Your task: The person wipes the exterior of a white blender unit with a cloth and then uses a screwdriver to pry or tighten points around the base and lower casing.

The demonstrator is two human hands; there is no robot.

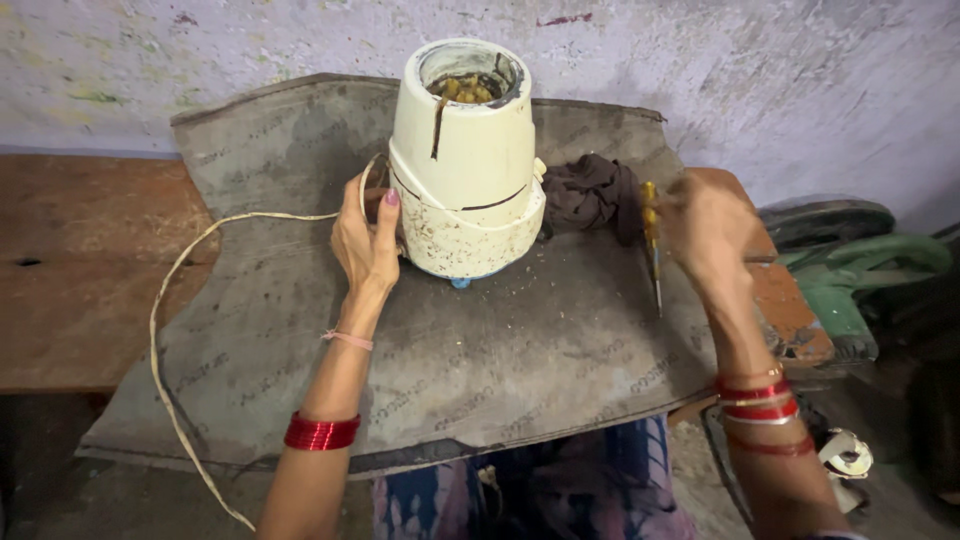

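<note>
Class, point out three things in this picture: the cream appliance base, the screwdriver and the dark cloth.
Cream appliance base (468, 170), head view, on its front wall.
Screwdriver (650, 215), head view, on its yellow handle.
Dark cloth (592, 195), head view, on its crumpled middle.

From my seat I cannot see the near-left base of the cream mixer body (468, 170); the left hand (368, 240) covers it, and I cannot tell how firmly the fingers press. Its open top shows something yellowish inside, too dark to identify. The right hand (710, 228) is blurred, and its fingers hide the upper part of the yellow-handled screwdriver (652, 245), so the grip is unclear to me. The dark cloth (592, 195) disappears behind the mixer at its left side. The white cord (180, 300) vanishes behind the left forearm. The green object (860, 265) at far right is cut by the edge.
</note>
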